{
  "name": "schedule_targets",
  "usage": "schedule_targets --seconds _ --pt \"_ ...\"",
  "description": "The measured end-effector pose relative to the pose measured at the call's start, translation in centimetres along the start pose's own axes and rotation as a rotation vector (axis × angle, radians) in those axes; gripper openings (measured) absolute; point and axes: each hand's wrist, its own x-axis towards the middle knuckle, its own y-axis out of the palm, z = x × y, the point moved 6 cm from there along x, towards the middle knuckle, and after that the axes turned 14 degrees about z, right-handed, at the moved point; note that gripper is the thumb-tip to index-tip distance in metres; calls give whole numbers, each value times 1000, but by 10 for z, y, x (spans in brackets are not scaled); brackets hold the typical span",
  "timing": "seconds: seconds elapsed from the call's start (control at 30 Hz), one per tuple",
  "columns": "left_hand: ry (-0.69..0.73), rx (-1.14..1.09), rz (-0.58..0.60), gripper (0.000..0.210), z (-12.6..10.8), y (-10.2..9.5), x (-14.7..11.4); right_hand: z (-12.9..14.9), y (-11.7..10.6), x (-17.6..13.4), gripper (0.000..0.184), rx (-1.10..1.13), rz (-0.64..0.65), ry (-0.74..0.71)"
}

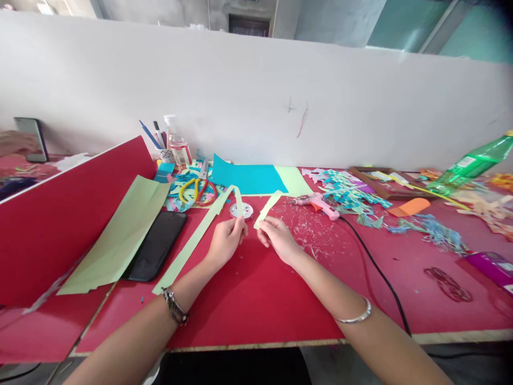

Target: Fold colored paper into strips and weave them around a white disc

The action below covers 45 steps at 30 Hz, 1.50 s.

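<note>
My left hand (227,239) pinches the end of a long pale green paper strip (196,240), which folds over at the top and runs down past my wrist to the left. In my right hand (279,239) is a shorter pale green paper strip (269,207), gripped at its lower end and slanting up away from me. The hands are apart, a little above the red table (256,299). Just beyond my left hand lies a white round disc (245,210), partly hidden by the strip. A pink glue gun (318,204) rests to the right of my right hand.
Scissors (200,187) lie on paper scraps at back left, near a plastic bottle (178,144). Blue paper (248,179) lies behind. A black phone (156,246) and green sheets (116,235) are left. The glue gun's cable (380,272) crosses the right side. A green bottle (468,163) leans far right.
</note>
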Motion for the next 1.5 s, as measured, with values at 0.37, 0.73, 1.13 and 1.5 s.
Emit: schedule_targets --seconds 0.37,0.73,1.13,1.5 --pt "184 275 120 44 -10 10 -3 0 11 -4 22 -15 406 34" --pt "211 232 585 44 -25 43 -15 -3 -6 2 27 77 107 21" --pt "131 476 838 41 -39 47 -76 -12 -24 2 28 -127 -116 108" --pt "-146 1201 -38 35 -6 -42 -83 2 -28 -1 23 -601 -192 59"
